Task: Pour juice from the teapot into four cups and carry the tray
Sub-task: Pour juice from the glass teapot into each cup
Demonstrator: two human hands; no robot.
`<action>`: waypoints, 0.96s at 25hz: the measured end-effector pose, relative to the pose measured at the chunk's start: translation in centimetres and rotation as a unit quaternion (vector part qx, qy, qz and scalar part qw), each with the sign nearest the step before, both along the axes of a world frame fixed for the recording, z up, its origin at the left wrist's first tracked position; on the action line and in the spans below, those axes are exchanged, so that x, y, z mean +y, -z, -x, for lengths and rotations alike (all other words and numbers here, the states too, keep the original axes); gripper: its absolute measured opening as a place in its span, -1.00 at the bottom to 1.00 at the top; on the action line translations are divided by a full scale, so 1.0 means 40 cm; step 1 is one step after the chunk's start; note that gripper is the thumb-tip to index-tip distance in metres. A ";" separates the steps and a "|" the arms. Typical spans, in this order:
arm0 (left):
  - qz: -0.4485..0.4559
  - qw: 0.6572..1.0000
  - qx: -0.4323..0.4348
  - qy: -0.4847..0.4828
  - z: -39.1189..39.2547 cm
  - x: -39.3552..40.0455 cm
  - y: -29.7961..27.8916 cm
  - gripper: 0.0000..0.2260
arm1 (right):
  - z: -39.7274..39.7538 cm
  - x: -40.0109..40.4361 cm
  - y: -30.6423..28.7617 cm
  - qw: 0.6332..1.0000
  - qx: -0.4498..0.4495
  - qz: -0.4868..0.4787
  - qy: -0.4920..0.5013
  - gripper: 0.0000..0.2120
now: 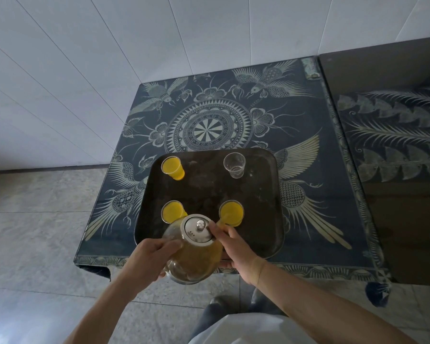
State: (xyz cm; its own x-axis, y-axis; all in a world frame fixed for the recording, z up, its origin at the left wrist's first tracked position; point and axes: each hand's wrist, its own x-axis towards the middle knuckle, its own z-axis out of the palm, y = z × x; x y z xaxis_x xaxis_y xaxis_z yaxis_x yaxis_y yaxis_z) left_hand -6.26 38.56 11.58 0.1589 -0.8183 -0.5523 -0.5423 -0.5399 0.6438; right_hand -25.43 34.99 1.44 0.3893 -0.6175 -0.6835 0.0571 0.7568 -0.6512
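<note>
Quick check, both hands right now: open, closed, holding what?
Left hand: closed on the glass teapot, gripping its left side.
Right hand: on the teapot too, a fingertip pressing the metal lid.

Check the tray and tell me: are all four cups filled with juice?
No, three cups hold yellow juice, but the far right cup on the tray stands clear and empty.

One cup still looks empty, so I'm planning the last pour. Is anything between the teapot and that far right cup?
Yes. The filled near right cup stands between the teapot and the empty cup.
</note>
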 end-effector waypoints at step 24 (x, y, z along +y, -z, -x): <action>0.079 0.990 0.110 0.045 -0.081 -0.102 -0.080 -0.62 | -0.015 -0.090 -0.126 0.995 0.016 0.086 0.049 -0.37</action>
State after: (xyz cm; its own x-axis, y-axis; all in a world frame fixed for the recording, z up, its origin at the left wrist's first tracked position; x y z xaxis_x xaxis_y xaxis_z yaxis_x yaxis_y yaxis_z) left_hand -3.02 34.50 14.79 -0.0281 -0.9029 -0.4290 -0.4197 -0.3788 0.8248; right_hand -24.84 31.40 6.49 0.3015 -0.7600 -0.5758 0.1019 0.6261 -0.7731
